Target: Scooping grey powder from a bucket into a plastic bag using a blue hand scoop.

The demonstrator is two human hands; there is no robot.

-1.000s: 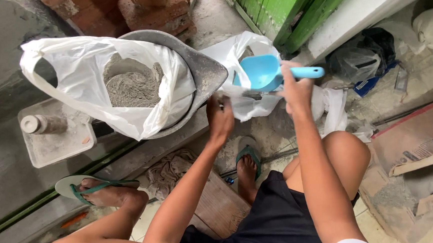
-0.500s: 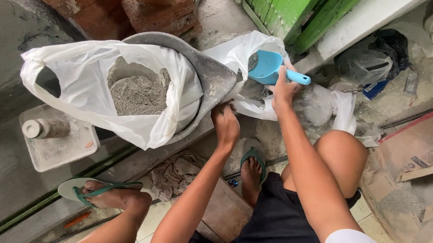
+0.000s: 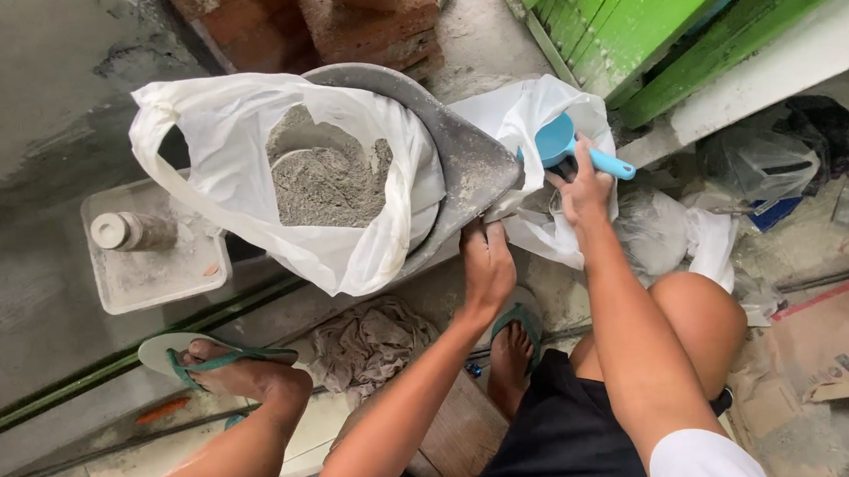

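My right hand point(image 3: 583, 185) grips the handle of a blue plastic scoop point(image 3: 564, 144), whose cup dips into a second white plastic bag point(image 3: 525, 114) at the right. My left hand point(image 3: 488, 264) rests on the lower edge of a grey metal pan point(image 3: 459, 158), fingers on the rim next to that bag. In the pan sits a wide-open white plastic bag point(image 3: 244, 181) holding grey powder point(image 3: 328, 181).
A dusty white tray point(image 3: 147, 275) with a small capped bottle point(image 3: 129, 230) lies left of the pan. Red bricks point(image 3: 332, 13) stand behind, a green wooden door point(image 3: 647, 19) at upper right. A rag point(image 3: 367, 340) lies by my feet; bags and cardboard clutter the right.
The blue scoop has gone down from above the pan's right edge into the second white bag. My left hand has stayed at the pan's lower rim.
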